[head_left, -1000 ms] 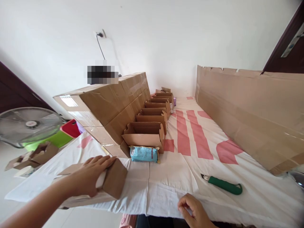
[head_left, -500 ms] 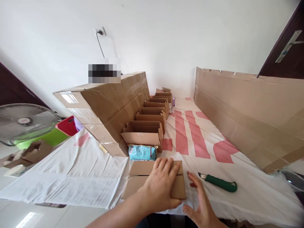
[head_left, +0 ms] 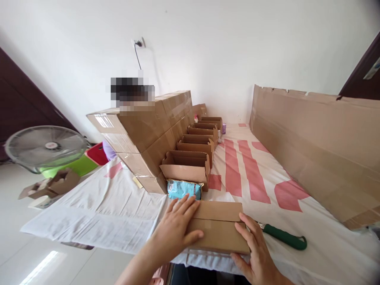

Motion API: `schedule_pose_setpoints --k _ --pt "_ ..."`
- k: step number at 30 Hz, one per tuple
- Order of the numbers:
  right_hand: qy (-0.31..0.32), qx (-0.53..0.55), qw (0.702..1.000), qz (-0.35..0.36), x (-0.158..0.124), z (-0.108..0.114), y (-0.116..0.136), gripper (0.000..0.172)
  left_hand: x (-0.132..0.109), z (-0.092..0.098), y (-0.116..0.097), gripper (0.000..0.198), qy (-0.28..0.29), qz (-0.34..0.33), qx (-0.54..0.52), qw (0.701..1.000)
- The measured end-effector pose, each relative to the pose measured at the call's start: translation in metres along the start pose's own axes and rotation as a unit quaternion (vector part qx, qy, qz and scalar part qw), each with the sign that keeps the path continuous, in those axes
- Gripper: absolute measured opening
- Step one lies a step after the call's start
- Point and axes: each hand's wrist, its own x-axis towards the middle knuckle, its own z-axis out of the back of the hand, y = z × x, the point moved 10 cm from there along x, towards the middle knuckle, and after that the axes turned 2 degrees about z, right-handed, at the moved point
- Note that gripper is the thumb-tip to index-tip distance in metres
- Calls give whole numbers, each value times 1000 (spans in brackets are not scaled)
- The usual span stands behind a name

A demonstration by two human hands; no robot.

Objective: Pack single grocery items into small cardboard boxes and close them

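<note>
Flat cardboard box (head_left: 218, 229) at near edge of bench (head_left: 118, 209), just before blue packet (head_left: 184, 189). Left hand (head_left: 175, 229) spread flat on top, right hand (head_left: 257, 253) open against right end, gripping nothing. Better: press evenly, square edges.

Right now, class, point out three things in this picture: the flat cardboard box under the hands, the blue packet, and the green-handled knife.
flat cardboard box (head_left: 218, 229), head view, middle of its top face.
blue packet (head_left: 184, 189), head view, centre of its front.
green-handled knife (head_left: 283, 236), head view, middle of the handle.
</note>
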Motion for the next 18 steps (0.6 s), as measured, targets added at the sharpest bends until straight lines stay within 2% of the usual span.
schedule_pose_setpoints --k 2,4,7,9,12,14,16,18 --pt "-7 3 1000 -3 1 0 1 63 -6 1 21 72 -26 26 -84 996" --pt "-12 3 1000 -3 1 1 3 62 -10 -4 33 66 -39 35 -178 983" --pt "14 13 1000 6 -1 4 0 58 -13 -12 39 61 -50 47 -256 964" --pt "29 24 999 -3 -6 10 -16 55 -13 -13 40 60 -54 51 -279 957" --pt "3 -9 998 -68 -23 32 -69 44 -14 -12 41 56 -63 50 -312 947" --pt "14 -65 990 -123 -41 41 -113 33 -14 -11 41 49 -74 51 -339 937" --pt "70 -143 967 -198 -65 43 -157 34 -14 -11 43 40 -86 57 -367 925" --pt "140 -194 938 -250 -89 40 -187 36 -13 -10 44 33 -96 63 -387 915"
